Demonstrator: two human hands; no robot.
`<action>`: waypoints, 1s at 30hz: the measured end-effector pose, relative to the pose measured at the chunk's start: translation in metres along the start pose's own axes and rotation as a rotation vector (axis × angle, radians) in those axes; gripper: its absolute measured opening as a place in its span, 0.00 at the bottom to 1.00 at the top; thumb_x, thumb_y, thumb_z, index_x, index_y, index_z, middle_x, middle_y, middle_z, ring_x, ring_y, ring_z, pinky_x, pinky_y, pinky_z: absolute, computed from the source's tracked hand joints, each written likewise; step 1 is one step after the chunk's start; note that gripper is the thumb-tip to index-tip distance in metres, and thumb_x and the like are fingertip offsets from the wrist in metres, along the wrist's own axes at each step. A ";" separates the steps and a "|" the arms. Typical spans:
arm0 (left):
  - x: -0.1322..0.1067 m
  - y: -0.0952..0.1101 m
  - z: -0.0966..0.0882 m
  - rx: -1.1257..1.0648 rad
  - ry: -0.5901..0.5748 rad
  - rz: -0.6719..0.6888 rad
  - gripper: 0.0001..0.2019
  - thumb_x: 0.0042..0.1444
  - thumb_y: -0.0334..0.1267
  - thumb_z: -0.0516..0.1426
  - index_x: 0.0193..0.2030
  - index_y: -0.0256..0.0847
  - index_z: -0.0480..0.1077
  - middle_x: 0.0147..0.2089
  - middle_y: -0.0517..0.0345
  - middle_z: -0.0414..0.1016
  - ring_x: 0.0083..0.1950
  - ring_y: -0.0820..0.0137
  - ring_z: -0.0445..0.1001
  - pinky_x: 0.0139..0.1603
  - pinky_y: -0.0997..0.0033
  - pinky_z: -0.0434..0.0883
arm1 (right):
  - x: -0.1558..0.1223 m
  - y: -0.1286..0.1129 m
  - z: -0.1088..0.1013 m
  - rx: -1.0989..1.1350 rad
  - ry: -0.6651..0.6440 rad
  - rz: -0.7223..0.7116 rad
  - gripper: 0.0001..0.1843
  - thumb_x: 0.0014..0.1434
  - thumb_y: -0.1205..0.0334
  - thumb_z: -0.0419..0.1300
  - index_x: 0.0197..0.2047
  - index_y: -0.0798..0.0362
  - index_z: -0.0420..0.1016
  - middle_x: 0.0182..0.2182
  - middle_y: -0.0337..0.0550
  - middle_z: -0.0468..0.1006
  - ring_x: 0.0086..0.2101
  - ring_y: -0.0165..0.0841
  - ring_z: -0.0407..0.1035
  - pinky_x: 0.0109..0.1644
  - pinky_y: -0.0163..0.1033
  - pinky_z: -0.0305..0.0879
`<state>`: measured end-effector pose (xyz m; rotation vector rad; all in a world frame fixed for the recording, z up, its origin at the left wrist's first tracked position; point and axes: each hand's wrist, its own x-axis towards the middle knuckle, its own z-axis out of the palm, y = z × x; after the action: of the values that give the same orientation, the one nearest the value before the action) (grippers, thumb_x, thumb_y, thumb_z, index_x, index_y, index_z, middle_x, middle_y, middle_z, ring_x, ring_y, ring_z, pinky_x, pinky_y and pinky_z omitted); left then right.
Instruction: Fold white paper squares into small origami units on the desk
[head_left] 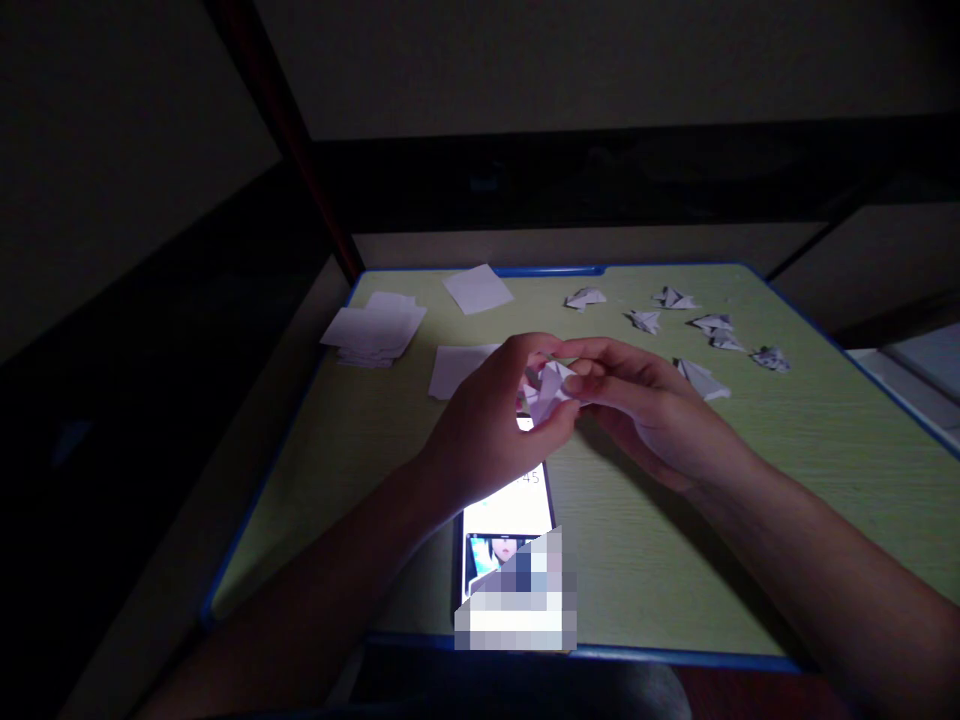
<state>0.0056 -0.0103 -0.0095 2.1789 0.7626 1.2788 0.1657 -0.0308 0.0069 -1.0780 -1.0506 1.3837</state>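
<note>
Both my hands meet above the middle of a small green table (pixel 750 480) with a blue rim. My left hand (pixel 487 420) and my right hand (pixel 645 400) are both pinched on one small folded piece of white paper (pixel 551 385), held just above the tabletop. A lit phone (pixel 506 530) lies flat on the table right under my left wrist. A flat white sheet (pixel 457 365) lies just left of my left hand.
Several finished folded paper figures (pixel 705 335) are scattered over the far right of the table. A stack of white paper squares (pixel 371 335) sits at the far left corner, with a single sheet (pixel 478 288) near the back edge. The room around is dark.
</note>
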 end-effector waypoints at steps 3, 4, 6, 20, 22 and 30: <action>-0.001 -0.001 0.000 0.030 -0.021 -0.032 0.22 0.51 0.33 0.63 0.52 0.41 0.62 0.41 0.56 0.75 0.36 0.73 0.75 0.33 0.75 0.72 | 0.000 0.000 0.000 0.009 0.002 -0.007 0.07 0.47 0.68 0.65 0.32 0.51 0.78 0.26 0.38 0.77 0.29 0.31 0.70 0.35 0.39 0.67; -0.001 -0.001 0.000 0.042 -0.034 -0.042 0.23 0.51 0.34 0.64 0.52 0.41 0.62 0.41 0.56 0.76 0.36 0.72 0.75 0.34 0.74 0.72 | 0.000 0.000 0.000 0.011 0.004 -0.007 0.05 0.47 0.67 0.65 0.31 0.51 0.78 0.26 0.39 0.77 0.29 0.30 0.69 0.35 0.39 0.67; -0.001 -0.001 0.000 0.054 -0.056 -0.051 0.24 0.50 0.35 0.65 0.53 0.40 0.63 0.41 0.56 0.76 0.36 0.72 0.75 0.34 0.74 0.72 | 0.000 -0.001 -0.001 0.011 0.006 0.005 0.03 0.46 0.66 0.66 0.28 0.51 0.78 0.26 0.39 0.77 0.28 0.30 0.69 0.34 0.38 0.67; 0.003 0.000 -0.004 0.015 -0.056 -0.025 0.13 0.51 0.28 0.63 0.44 0.37 0.70 0.33 0.60 0.77 0.31 0.76 0.73 0.31 0.78 0.70 | 0.001 -0.003 -0.007 -0.037 -0.100 0.050 0.02 0.46 0.67 0.64 0.25 0.51 0.76 0.24 0.38 0.73 0.25 0.29 0.62 0.31 0.38 0.59; 0.004 0.001 -0.004 0.000 -0.058 -0.052 0.13 0.50 0.28 0.64 0.44 0.36 0.70 0.33 0.60 0.77 0.30 0.77 0.72 0.30 0.79 0.69 | 0.001 -0.004 -0.008 -0.051 -0.101 0.057 0.02 0.45 0.66 0.65 0.24 0.51 0.76 0.24 0.38 0.73 0.25 0.29 0.62 0.30 0.37 0.58; 0.002 0.003 -0.004 -0.029 -0.087 -0.098 0.12 0.52 0.28 0.60 0.44 0.36 0.71 0.33 0.60 0.78 0.30 0.78 0.73 0.30 0.80 0.70 | 0.002 -0.007 -0.013 -0.183 -0.058 0.065 0.03 0.42 0.65 0.67 0.24 0.53 0.77 0.21 0.37 0.72 0.24 0.27 0.62 0.30 0.36 0.57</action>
<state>0.0034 -0.0103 -0.0041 2.1314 0.8007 1.1318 0.1795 -0.0282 0.0114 -1.2202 -1.2123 1.3981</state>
